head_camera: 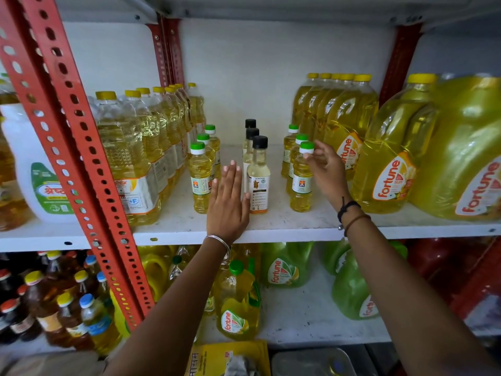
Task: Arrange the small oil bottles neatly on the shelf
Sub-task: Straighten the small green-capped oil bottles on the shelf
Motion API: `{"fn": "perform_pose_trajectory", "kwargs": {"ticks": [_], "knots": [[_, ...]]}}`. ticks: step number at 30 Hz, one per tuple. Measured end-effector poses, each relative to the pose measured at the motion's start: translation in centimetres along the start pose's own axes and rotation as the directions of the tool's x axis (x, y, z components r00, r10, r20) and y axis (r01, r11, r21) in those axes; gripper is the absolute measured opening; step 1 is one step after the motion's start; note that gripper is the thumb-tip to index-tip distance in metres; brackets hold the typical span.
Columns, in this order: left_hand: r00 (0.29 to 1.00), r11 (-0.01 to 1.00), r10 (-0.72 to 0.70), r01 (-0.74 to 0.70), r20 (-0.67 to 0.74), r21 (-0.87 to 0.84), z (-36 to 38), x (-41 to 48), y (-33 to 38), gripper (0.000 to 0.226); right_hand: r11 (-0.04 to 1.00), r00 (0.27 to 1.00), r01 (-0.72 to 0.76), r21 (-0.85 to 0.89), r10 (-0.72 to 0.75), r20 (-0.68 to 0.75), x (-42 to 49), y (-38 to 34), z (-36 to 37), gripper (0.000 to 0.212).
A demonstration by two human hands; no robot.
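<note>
Three files of small oil bottles stand on the white shelf. The left file has green caps, its front bottle nearest me. The middle file has black caps, led by a clear bottle. The right file has green caps, front bottle. My left hand lies flat with fingers straight, between the left and middle files, its thumb side against the black-capped front bottle. My right hand pinches the neck of the right front bottle just under its cap.
Tall yellow-capped oil bottles crowd the shelf's left side. Large handled oil jugs fill the right. A red perforated upright crosses the left foreground. More bottles and green jugs sit on the shelf below.
</note>
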State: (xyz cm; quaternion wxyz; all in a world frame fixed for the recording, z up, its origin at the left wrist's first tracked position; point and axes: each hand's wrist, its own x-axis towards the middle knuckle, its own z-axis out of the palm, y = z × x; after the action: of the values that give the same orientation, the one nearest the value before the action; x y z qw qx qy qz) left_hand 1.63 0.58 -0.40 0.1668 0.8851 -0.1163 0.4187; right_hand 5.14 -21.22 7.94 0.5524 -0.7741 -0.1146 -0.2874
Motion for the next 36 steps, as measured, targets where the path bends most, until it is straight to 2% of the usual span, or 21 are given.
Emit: {"fn": "perform_pose_trajectory", "kwargs": {"ticks": [4, 8, 11, 16, 23, 36], "knots": [[1.0, 1.0, 0.005, -0.005, 0.001, -0.006, -0.1, 0.0, 0.1, 0.058, 0.992, 0.999, 0.048, -0.119, -0.045, 0.021, 1.1, 0.6, -0.2, 0.03], [1.0, 1.0, -0.005, 0.006, 0.008, -0.022, -0.1, 0.0, 0.1, 0.058, 0.984, 0.999, 0.026, -0.177, -0.032, -0.035, 1.7, 0.7, -0.1, 0.033], [1.0, 1.0, -0.01, 0.01, 0.011, -0.026, -0.1, -0.1, 0.1, 0.058, 0.986, 0.998, 0.013, -0.167, -0.023, -0.06, 1.7, 0.6, -0.1, 0.036], [1.0, 1.0, -0.009, 0.01, 0.017, -0.027, -0.1, 0.0, 0.2, 0.058, 0.995, 1.0, -0.006, -0.103, 0.007, 0.006, 1.1, 0.6, 0.1, 0.043], [1.0, 0.999, -0.016, 0.016, 0.007, -0.035, -0.1, 0.0, 0.2, 0.058, 0.998, 0.999, 0.017, -0.056, -0.015, 0.035, 0.7, 0.1, -0.5, 0.03], [1.0, 1.0, -0.015, 0.015, 0.024, -0.006, -0.2, -0.1, 0.3, 0.057, 0.996, 0.996, 0.087, -0.022, -0.087, 0.017, -2.6, -1.3, -2.7, 0.027]]}}
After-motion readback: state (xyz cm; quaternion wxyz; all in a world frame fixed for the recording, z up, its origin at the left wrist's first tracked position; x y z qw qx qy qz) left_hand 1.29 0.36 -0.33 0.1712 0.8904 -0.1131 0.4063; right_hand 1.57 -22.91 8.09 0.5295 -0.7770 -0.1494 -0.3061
